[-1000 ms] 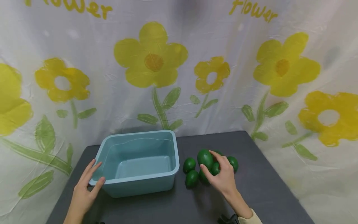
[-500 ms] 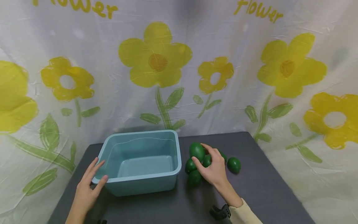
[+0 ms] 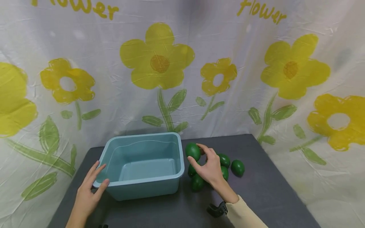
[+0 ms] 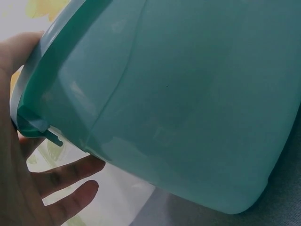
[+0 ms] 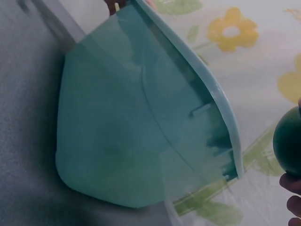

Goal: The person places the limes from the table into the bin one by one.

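My right hand (image 3: 209, 167) pinches a dark green oval fruit (image 3: 193, 152) between thumb and fingers, beside the right rim of the light blue plastic bin (image 3: 142, 184). That fruit (image 5: 288, 143) shows at the right edge of the right wrist view, with fingertips below it. Several similar green fruits (image 3: 238, 168) lie on the table right of the bin, some partly hidden by the hand. My left hand (image 3: 89, 191) rests spread at the bin's near left corner, fingers and thumb over the rim. In the left wrist view its fingers (image 4: 70, 176) look fairly straight near the bin wall.
The dark grey table (image 3: 265, 193) ends at a pale curtain (image 3: 108, 104) painted with yellow flowers, which also runs along both sides. The bin's interior floor (image 3: 149, 169) is visible. A black strap (image 3: 216, 209) is on my right wrist.
My right hand has moved left with the green fruit, away from the other fruits toward the bin's right rim. One fruit at the right now lies apart. My left hand stays at the corner.
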Demonstrator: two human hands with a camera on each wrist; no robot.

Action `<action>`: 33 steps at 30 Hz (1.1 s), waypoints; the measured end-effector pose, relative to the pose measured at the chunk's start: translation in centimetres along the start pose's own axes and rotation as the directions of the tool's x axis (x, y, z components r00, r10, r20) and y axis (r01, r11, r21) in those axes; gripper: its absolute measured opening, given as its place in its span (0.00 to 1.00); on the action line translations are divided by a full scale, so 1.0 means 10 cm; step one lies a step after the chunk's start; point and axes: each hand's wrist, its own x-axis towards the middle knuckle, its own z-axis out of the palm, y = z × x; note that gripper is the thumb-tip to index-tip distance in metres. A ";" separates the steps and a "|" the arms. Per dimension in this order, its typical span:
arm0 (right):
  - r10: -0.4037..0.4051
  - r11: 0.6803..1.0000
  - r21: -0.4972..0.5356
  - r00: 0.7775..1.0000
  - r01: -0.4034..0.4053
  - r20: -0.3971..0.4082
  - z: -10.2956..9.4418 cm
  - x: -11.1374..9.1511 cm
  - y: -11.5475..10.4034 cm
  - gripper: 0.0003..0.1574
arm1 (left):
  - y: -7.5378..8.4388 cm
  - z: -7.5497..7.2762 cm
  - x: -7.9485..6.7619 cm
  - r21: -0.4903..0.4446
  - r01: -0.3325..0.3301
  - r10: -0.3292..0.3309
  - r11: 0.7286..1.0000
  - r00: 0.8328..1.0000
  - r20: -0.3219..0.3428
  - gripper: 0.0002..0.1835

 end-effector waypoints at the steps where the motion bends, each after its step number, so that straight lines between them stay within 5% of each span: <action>1: 0.001 1.000 0.004 1.000 -0.001 0.004 0.02 0.01 -0.01 0.32 | 0.00 0.00 0.00 -0.002 -0.002 0.002 1.000 1.000 0.000 0.32; 21: 0.071 0.997 -0.041 0.973 -0.064 0.221 0.37 0.25 -0.13 0.34 | -0.02 0.00 -0.01 -0.032 -0.012 0.012 0.999 1.000 -0.005 0.32; 33: -0.070 0.980 -0.147 0.929 0.132 0.364 0.47 0.43 -0.14 0.37 | -0.02 0.00 -0.01 -0.013 -0.026 0.026 1.000 1.000 -0.009 0.32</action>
